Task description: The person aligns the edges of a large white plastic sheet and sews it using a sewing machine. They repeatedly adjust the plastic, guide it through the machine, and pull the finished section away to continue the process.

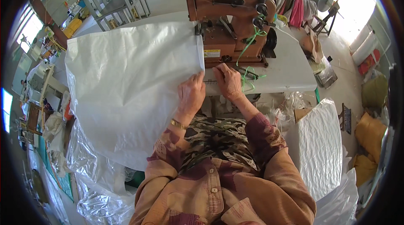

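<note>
At the near edge of the sewing table: both hands work at the right-hand edge of a white woven sack.
Sack position: white woven sack (pixel 126 86) lies spread over the left part of the white sewing table (pixel 290 71), its right edge running up to the needle area of the brown industrial sewing machine (pixel 229 18); its near-left part hangs off the table toward the lap.
Left hand: left hand (pixel 191 94) lies flat on the sack's near-right corner, fingers curled over the edge; pressing more than pinching.
Right hand: right hand (pixel 228 81) rests on the table just right of the sack edge, fingers bent, touching the edge or the metal part at the machine base; I cannot tell whether it pinches anything.
Handling, judged: thin, light, floppy sheet; smooth weave likely slippery; creases easily, not fragile. Best held along the right edge, flat palm plus a finger pinch.
Edges: machine body blocks the far side; green cord (pixel 248 56) trails from the machine, touching or nearly touching the right hand.
Open room: bare table to the right; left is covered by the sack.
Surroundings: clear plastic sheeting (pixel 97 183) heaped near left; stack of white sacks (pixel 320 145) near right.
</note>
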`<state>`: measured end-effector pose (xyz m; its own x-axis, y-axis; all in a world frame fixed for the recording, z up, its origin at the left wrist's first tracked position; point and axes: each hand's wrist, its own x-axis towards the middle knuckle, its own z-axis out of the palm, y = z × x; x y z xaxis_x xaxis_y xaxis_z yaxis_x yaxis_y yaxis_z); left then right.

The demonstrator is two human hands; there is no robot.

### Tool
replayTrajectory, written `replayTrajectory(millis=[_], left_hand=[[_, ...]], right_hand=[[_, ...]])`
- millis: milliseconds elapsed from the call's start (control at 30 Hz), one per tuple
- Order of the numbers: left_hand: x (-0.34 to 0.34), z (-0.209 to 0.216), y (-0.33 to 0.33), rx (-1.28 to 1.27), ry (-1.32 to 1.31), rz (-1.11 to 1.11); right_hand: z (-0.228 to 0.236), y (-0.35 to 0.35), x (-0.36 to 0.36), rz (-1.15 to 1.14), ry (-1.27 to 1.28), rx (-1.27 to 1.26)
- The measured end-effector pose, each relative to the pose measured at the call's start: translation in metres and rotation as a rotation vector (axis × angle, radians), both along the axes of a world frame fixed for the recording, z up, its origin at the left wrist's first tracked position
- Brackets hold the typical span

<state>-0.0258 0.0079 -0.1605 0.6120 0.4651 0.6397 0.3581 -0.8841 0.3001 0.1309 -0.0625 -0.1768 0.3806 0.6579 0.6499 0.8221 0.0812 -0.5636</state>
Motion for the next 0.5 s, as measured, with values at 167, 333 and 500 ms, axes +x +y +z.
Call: replayTrajectory(millis=[167,333,500], left_hand=[[0.031,0.024,0.021,0.063,-0.020,0.044],[0.049,0.034,0.036,0.063,0.007,0.091],[0.013,0.045,0.015,-0.108,-0.014,0.033]], right_hand=[[-0.002,0.001,0.002,0.003,-0.067,0.036],[0.000,0.002,0.000,0.006,-0.061,0.022],[-0.004,0.005,0.003,0.006,-0.023,0.074]])
